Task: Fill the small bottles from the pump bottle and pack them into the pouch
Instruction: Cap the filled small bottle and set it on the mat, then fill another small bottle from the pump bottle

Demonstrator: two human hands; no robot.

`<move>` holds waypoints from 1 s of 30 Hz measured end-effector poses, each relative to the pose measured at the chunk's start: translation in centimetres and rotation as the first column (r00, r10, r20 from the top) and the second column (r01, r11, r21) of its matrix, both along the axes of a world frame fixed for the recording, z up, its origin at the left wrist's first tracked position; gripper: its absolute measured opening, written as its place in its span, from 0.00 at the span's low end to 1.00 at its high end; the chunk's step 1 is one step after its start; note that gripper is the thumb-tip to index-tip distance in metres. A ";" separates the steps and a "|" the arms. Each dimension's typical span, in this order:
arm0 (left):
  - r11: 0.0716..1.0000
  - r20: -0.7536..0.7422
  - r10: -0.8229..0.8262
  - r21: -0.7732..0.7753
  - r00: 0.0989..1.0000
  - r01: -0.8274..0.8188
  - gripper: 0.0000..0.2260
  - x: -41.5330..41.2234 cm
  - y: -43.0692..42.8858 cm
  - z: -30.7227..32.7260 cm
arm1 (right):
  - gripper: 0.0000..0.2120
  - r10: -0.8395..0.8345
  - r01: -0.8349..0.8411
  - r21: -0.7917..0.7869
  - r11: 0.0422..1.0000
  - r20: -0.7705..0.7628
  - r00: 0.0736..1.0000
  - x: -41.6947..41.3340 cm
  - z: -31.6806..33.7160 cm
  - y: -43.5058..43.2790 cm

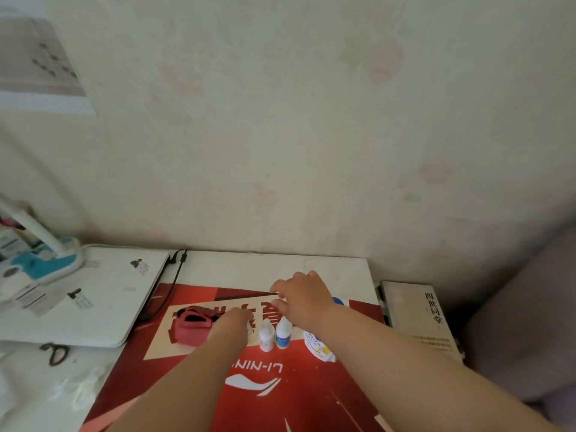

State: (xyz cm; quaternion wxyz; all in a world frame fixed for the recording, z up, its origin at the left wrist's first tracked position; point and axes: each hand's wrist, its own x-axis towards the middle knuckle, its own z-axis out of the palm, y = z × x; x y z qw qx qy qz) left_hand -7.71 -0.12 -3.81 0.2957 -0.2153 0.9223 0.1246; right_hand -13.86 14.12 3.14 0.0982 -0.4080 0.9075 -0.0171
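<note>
1. Grip: left hand [237,319] stretched out low, just right of the pink pouch [191,327], fingers blurred, so cannot tell whether holding anything. Right hand [304,299] farther off over the red printed bag [280,400], fingers bent, thumb and forefinger narrowly apart, nothing visible between them.
2. Far left: teal lamp base [46,263] at the far corner of a closed white laptop [93,307]; black scissors [54,353] by the laptop's near edge.
3. Black cable [174,285] down the laptop's right side.
4. Left of centre, on the bag: the pouch, dark inside showing at its top.
5. Centre: white small bottle [266,336] and blue-labelled small bottle [283,335], upright, touching, just right of the left hand, nearer than the right hand.
6. Under the right forearm: a white round thing [321,347] with blue and yellow print, too hidden to name.
7. Right: a book [420,322] beside the bag's right edge.
</note>
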 end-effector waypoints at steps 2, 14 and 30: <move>1.000 0.046 0.010 0.014 0.999 -0.011 0.26 -0.4 -0.2 0.3 | 0.17 -0.005 0.005 -0.001 1.000 0.000 1.000 0.0 -0.1 0.0; 0.968 -0.458 0.214 0.218 0.863 -0.125 0.26 3.4 -0.5 4.3 | 0.15 0.095 -0.094 -0.034 0.995 0.032 0.995 0.6 1.0 -2.7; 0.774 -0.653 0.618 0.604 0.438 -0.192 0.10 6.0 0.8 8.4 | 0.11 -0.047 0.194 -0.322 0.927 0.415 0.909 3.1 1.6 -4.9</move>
